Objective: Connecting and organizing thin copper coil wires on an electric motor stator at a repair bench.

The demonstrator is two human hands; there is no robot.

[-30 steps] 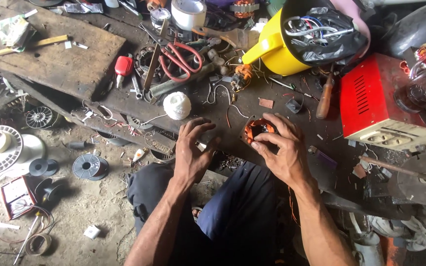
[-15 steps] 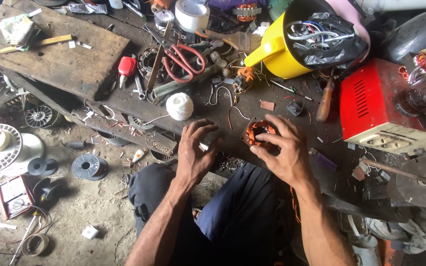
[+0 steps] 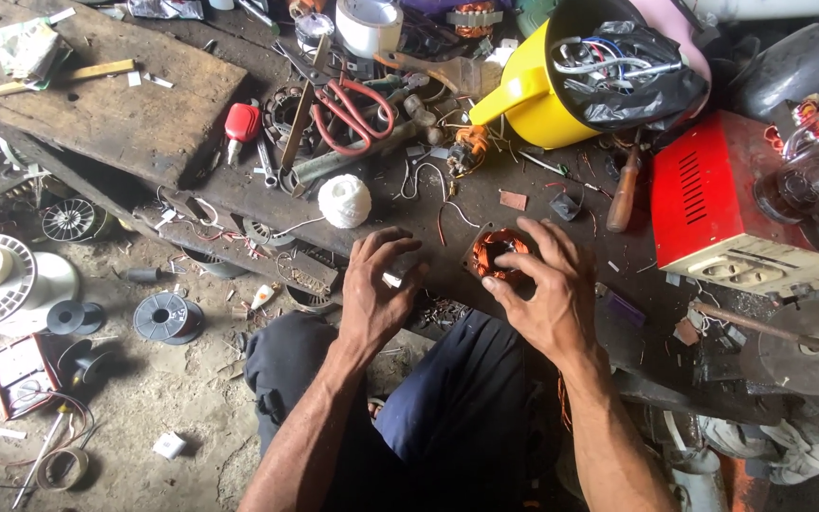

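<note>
Cluttered and dark, the low workbench (image 3: pixel 400 204) runs across the upper part of the view, with a dirt floor below it strewn with reels and wire. On the bench, near its front edge, sits the copper-wound stator (image 3: pixel 497 254), a small motor core with orange-brown coils; everything else is placed from it.

The right hand (image 3: pixel 540 289) curls over the stator from the near side, fingers bent around its right rim and thumb against its lower left edge, so the core is gripped in a loose claw and touches the bench. The left hand (image 3: pixel 378 284) lies just left of the stator, palm down, fingers pressed onto the bench surface and partly bent; a small pale piece (image 3: pixel 391 281) shows under its fingertips, but whether it is pinched or only covered cannot be told.

Up and to the left of the stator lies a white ball of string (image 3: pixel 344 201), and beyond that red-handled pliers (image 3: pixel 353 114) and a red screwdriver handle (image 3: pixel 241 123). Above and slightly right stands a yellow jug (image 3: pixel 537 100) stuffed with wires and a black bag. To the right sits a red metal box (image 3: pixel 713 190), with a wooden-handled tool (image 3: pixel 624 194) between it and the stator. Directly below the stator are the person's knees in dark blue trousers (image 3: pixel 447 398).
</note>
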